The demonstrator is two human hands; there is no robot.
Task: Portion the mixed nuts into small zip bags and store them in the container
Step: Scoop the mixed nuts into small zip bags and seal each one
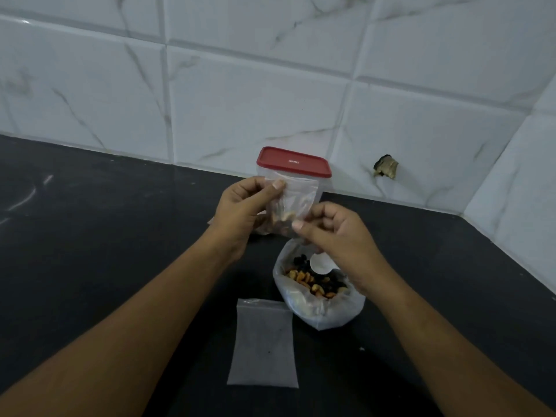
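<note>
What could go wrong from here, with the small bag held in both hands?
1. The left hand and right hand only pinch the small zip bag at its edges; whether its zip is sealed cannot be told, so tilting it may spill nuts.
2. The right wrist hangs just over the big open bag and its spoon; a low move could knock them.
3. The container has its red lid on, so a hand must let go first.
</note>
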